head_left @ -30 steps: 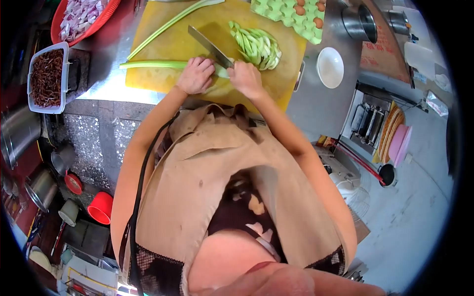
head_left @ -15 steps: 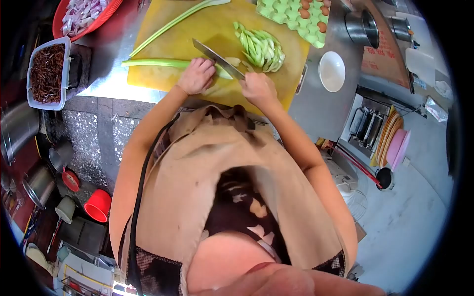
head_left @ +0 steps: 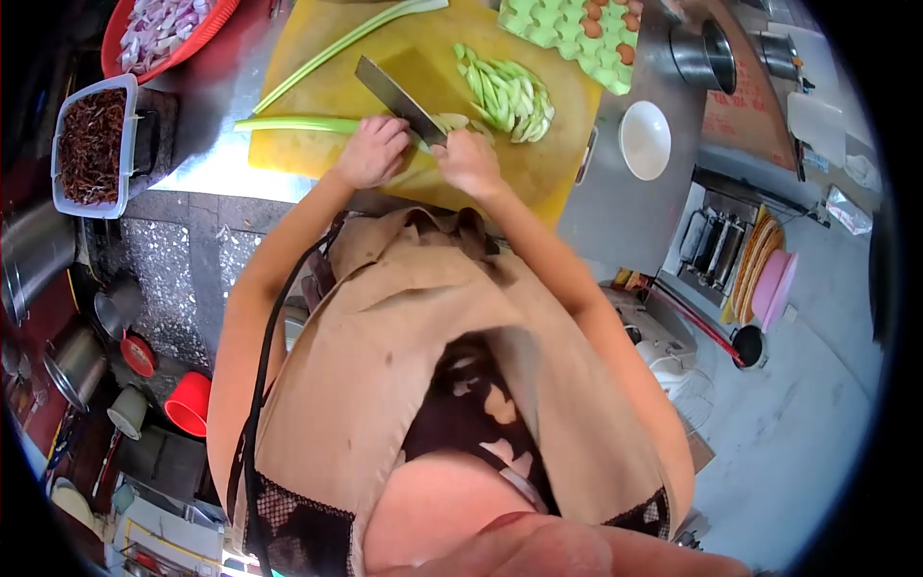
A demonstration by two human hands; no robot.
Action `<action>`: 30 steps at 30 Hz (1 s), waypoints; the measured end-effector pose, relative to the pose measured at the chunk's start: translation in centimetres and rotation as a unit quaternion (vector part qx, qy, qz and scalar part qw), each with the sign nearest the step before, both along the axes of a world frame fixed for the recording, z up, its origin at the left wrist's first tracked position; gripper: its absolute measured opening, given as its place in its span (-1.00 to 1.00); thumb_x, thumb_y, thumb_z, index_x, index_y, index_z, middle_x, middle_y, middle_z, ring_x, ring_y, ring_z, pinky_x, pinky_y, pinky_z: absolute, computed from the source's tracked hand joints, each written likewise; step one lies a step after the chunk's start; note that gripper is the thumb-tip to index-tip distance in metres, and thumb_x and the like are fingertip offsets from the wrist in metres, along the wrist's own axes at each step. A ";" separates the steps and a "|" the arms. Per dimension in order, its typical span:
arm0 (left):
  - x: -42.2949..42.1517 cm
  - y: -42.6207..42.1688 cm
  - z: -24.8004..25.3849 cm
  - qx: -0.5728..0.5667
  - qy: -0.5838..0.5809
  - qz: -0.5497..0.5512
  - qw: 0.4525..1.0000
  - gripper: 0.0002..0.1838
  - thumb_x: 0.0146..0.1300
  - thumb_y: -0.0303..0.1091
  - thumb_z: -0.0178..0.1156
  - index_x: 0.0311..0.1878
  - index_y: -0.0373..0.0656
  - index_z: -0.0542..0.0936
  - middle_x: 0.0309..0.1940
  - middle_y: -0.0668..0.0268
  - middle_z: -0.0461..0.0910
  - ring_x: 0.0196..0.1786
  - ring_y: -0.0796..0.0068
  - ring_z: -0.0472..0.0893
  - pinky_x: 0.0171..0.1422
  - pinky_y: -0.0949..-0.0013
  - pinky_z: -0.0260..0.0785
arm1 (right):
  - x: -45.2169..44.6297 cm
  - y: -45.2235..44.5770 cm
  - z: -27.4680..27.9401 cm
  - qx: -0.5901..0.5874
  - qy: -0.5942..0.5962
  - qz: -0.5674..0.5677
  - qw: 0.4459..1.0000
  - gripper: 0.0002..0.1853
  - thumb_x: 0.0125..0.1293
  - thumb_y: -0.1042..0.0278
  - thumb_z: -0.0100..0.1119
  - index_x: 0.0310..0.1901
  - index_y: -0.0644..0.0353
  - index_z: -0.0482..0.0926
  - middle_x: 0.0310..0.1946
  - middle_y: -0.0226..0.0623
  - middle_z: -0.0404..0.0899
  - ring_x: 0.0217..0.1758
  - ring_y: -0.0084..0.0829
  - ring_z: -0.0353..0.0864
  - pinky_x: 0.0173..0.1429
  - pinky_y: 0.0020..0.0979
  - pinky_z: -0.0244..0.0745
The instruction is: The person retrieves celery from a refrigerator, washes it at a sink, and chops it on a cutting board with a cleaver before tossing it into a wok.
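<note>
My right hand (head_left: 468, 162) is closed round the handle of a cleaver (head_left: 396, 98), whose broad blade points up and to the left. Beside the blade, my left hand (head_left: 373, 152) presses with curled fingers on a pale green celery stalk (head_left: 298, 124) lying across the yellow cutting board (head_left: 538, 183). A few cut slices (head_left: 460, 122) lie just right of the blade. Farther right is a heap of sliced celery (head_left: 510, 96). Another long stalk (head_left: 336, 50) rests diagonally at the board's upper left. My fingers hide part of the stalk being held.
A white bowl (head_left: 645, 140) stands right of the board, below a green egg tray (head_left: 548, 34) with several eggs. At left are a red basket (head_left: 207, 43) of chopped onion and a plastic tub (head_left: 128, 144) of dark brown shreds. Metal pots (head_left: 707, 58) stand at upper right.
My right hand and the cleaver have moved left, nearer my left hand. My left hand has shifted slightly left along the stalk.
</note>
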State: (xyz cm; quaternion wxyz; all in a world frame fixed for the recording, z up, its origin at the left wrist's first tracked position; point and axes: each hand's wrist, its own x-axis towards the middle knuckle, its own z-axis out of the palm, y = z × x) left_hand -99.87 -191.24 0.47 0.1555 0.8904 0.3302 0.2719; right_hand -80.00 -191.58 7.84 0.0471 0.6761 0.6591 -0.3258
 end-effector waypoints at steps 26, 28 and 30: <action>-5.1 -0.2 -0.5 0.003 0.013 0.063 0.998 -0.73 -0.08 -0.37 0.23 -0.26 -0.15 0.46 -0.09 0.18 0.45 -0.07 0.13 0.41 -0.01 0.17 0.26 | -1.3 0.7 -0.4 -0.045 0.046 0.019 0.998 -0.72 0.16 0.14 0.20 -0.36 0.23 0.61 -0.33 0.12 0.60 -0.21 0.06 0.61 -0.11 -0.04 0.49; -4.6 -0.6 -0.8 -0.006 0.007 0.117 0.993 -0.73 -0.08 -0.38 0.23 -0.26 -0.14 0.45 -0.09 0.18 0.45 -0.07 0.11 0.41 -0.01 0.16 0.26 | 0.2 0.7 -0.2 -0.046 0.037 0.007 0.998 -0.72 0.16 0.14 0.19 -0.35 0.24 0.60 -0.36 0.11 0.60 -0.24 0.07 0.61 -0.14 -0.03 0.48; -1.9 -1.2 -0.5 -0.039 0.013 0.053 0.998 -0.73 -0.09 -0.39 0.23 -0.27 -0.14 0.44 -0.12 0.18 0.44 -0.08 0.12 0.41 -0.02 0.16 0.25 | 1.3 -0.3 0.3 0.029 -0.030 0.000 0.999 -0.74 0.17 0.16 0.17 -0.34 0.22 0.58 -0.40 0.09 0.60 -0.29 0.10 0.60 -0.17 -0.01 0.49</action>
